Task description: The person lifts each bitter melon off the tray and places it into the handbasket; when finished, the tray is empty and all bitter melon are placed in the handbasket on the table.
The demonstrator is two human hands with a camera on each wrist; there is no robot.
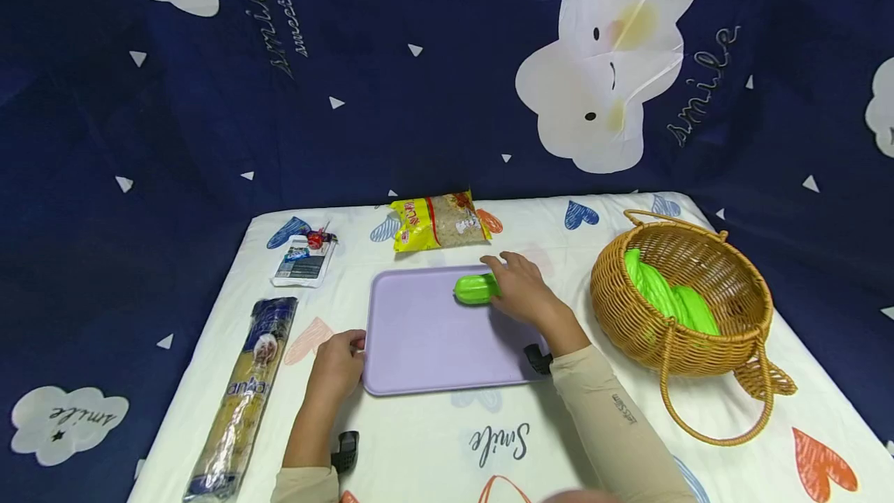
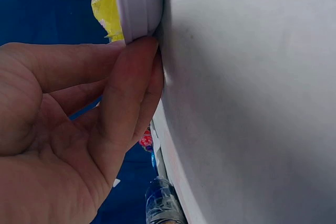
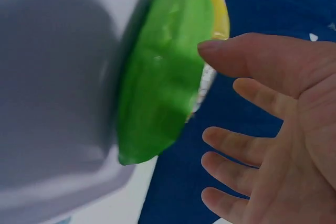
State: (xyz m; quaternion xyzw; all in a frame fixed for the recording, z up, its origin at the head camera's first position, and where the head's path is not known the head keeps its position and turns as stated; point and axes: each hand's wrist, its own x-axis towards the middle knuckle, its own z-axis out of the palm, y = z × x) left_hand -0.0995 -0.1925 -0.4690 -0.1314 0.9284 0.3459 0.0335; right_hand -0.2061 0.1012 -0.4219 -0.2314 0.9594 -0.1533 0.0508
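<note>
A green, ridged, vegetable-like piece (image 1: 475, 289) lies near the far edge of the lilac tray (image 1: 426, 348). Close by its right end is my right hand (image 1: 520, 289), fingers spread and apart. In the right wrist view the thumb tip overlaps the edge of the green piece (image 3: 160, 77); whether they touch I cannot tell. My left hand (image 1: 338, 363) pinches the tray's left rim with thumb and fingertips, seen closely at the tray edge (image 2: 142, 9) in the left wrist view.
On the right stands a wicker basket (image 1: 628, 332) with bright green things (image 1: 670, 297) inside. A yellow-and-clear bag of grain (image 1: 443, 222) lies behind the tray. Leftward are a long pasta pack (image 1: 240, 402) and a flat white packet (image 1: 305, 262) with small wrapped items on top.
</note>
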